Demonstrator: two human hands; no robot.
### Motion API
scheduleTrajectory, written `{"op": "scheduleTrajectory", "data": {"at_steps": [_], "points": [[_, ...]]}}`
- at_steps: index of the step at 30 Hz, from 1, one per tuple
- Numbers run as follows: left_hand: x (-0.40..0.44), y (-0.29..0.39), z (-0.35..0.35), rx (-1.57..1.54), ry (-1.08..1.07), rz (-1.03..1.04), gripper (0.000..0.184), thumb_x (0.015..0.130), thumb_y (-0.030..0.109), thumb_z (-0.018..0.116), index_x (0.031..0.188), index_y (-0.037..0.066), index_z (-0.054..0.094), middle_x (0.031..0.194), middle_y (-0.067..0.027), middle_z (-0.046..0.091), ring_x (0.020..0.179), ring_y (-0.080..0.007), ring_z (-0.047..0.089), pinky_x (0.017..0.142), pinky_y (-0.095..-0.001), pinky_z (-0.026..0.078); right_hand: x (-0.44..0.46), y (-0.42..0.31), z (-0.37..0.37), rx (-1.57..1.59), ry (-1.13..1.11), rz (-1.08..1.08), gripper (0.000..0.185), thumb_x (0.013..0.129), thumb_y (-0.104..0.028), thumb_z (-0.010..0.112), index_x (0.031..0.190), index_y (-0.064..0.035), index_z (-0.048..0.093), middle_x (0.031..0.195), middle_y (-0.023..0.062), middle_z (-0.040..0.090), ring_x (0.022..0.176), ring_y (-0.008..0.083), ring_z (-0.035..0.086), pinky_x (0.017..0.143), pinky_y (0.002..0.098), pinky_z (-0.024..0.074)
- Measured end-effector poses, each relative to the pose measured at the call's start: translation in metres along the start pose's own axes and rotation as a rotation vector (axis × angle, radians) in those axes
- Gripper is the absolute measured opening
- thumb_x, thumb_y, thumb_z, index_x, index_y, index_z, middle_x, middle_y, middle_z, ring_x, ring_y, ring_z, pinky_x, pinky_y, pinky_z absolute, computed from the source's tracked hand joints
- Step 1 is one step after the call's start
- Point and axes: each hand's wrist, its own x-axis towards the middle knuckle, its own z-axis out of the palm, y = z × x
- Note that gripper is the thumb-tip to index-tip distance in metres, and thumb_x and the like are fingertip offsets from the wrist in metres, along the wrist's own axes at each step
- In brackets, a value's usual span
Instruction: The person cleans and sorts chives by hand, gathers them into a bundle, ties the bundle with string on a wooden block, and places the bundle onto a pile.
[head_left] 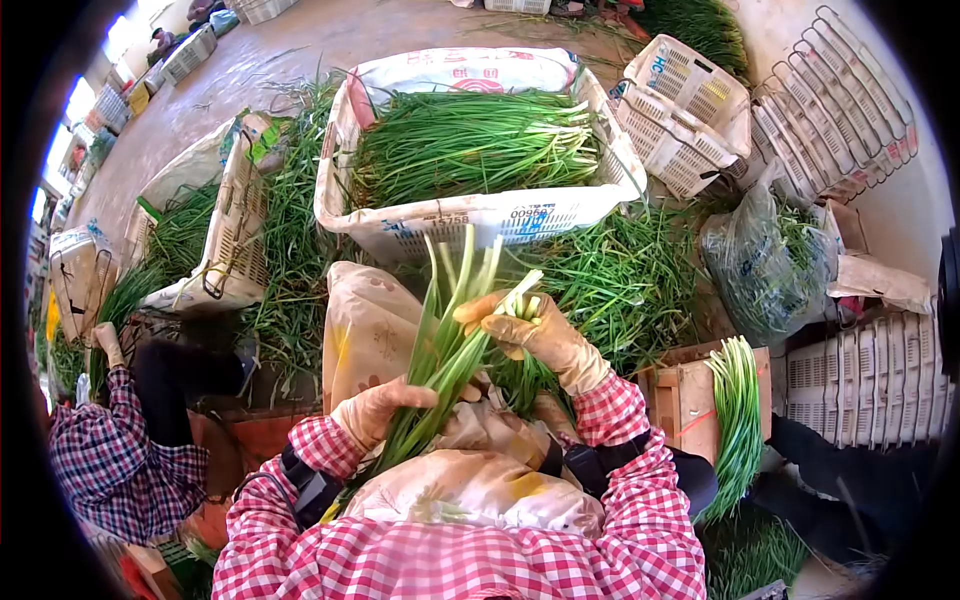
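Note:
In the head view, a loose bunch of garlic chives [440, 370] slants across my lap, its pale stem ends pointing up and away from me. My gloved left hand [385, 408] is closed round the leafy middle of that bunch. Higher and to the right, my gloved right hand [525, 330] pinches a few pale stems, their cut ends poking out above the fingers. Both gloves are tan and soiled. An apron [470, 480] with yellow stains covers my lap beneath the leaves. The lower leaf tips are hidden by my left arm.
Ahead stands a white crate [480, 225] heaped with chives, loose leaves [630, 285] around it. A tied bundle [737, 425] lies on a wooden box [690, 400] at right, near a plastic bag [770, 260] and stacked crates [840, 110]. At left, a co-worker [130, 450] sits beside another crate [225, 230].

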Motion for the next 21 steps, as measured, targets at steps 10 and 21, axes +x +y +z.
{"op": "scheduleTrajectory", "data": {"at_steps": [10,21], "points": [[-0.003,0.009,0.016,0.313,0.316,0.15,0.039,0.08,0.002,0.061,0.119,0.001,0.053,0.094,-0.0067,0.061,0.08,-0.014,0.06,0.073,-0.0235,0.049,-0.022,-0.001,-0.024,-0.054,0.711,0.06,0.018,0.087,-0.02,0.062,0.095,-0.0057,0.068,0.085,0.0058,0.069,0.042,0.0041,0.045,0.036,0.0162,0.0346],[0.001,0.004,0.02,0.411,0.412,0.212,0.038,0.074,-0.001,0.065,0.111,0.002,0.058,0.1,-0.003,0.062,0.088,-0.0125,0.056,0.081,-0.0261,0.044,-0.012,0.006,0.014,-0.001,0.407,0.225,0.016,0.084,-0.015,0.067,0.092,-0.0022,0.062,0.075,0.0027,0.063,0.06,0.0058,0.054,0.048,0.0206,0.0446]]}}
